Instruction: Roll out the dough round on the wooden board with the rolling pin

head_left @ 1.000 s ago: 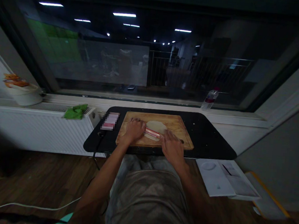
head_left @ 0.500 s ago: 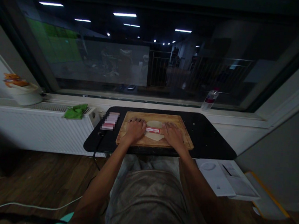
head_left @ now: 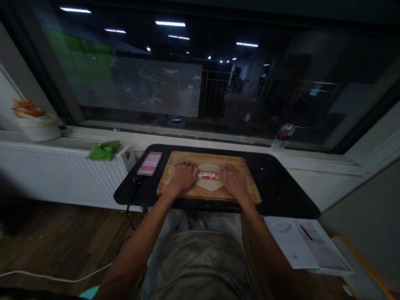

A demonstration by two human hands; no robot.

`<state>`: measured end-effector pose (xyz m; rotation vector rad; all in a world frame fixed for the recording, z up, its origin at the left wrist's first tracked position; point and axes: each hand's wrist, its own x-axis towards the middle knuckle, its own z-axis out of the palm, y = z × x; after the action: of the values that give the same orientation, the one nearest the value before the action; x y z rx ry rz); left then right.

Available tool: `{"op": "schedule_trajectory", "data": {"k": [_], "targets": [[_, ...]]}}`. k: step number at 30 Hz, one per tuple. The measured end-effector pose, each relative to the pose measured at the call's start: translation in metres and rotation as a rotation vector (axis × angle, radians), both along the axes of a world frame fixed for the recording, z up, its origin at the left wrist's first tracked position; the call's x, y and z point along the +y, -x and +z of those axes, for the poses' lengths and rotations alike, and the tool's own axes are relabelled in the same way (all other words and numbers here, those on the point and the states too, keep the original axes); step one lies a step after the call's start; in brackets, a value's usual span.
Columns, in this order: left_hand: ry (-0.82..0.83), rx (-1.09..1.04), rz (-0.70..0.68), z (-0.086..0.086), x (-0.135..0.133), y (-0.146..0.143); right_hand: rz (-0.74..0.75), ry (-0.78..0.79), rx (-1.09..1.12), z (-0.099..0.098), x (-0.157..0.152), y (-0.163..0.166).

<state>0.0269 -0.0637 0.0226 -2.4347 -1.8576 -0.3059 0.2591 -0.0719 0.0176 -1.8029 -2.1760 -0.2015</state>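
A wooden cutting board (head_left: 248, 192) lies on a small black table (head_left: 281, 191). On it sits a flat round of pale dough (head_left: 210, 185). A thin red and white rolling pin (head_left: 209, 175) lies across the dough. My left hand (head_left: 182, 178) presses on the pin's left end, fingers laid over it. My right hand (head_left: 234, 181) rests the same way on the right end. The pin's ends are hidden under my palms.
A green cloth (head_left: 104, 150) lies on the white radiator (head_left: 42, 172) at left, beside a white bowl (head_left: 39, 127). A plastic bottle (head_left: 282, 135) stands on the window sill. Papers (head_left: 300, 244) lie on the wooden floor at right. A white cable (head_left: 32, 275) runs across the floor.
The rolling pin has gone from slanted to level and moved farther up the dough. My right hand moved forward with it. The camera shifted slightly.
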Motion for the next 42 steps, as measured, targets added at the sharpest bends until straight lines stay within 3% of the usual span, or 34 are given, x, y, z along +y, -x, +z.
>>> {"op": "schedule_trajectory", "data": {"k": [8, 12, 21, 30, 34, 42], "targets": [[-0.052, 0.079, -0.073, -0.002, 0.003, 0.002, 0.029, -0.054, 0.077, -0.014, -0.055, 0.003], [-0.078, 0.053, -0.126, -0.004, 0.006, 0.002, 0.049, -0.073, 0.091, -0.021, -0.065, 0.003], [-0.090, -0.022, -0.061, -0.005, 0.004, 0.000, 0.013, -0.092, 0.021, -0.010, -0.024, 0.001], [-0.021, 0.041, -0.042, 0.009, 0.020, -0.009, -0.040, 0.046, -0.006, 0.012, 0.021, -0.004], [-0.042, 0.014, -0.044, 0.005, 0.009, -0.008, -0.031, 0.052, -0.009, 0.010, 0.013, -0.004], [-0.154, -0.114, -0.066, -0.019, -0.043, 0.001, 0.037, -0.069, 0.095, -0.014, -0.041, -0.006]]}}
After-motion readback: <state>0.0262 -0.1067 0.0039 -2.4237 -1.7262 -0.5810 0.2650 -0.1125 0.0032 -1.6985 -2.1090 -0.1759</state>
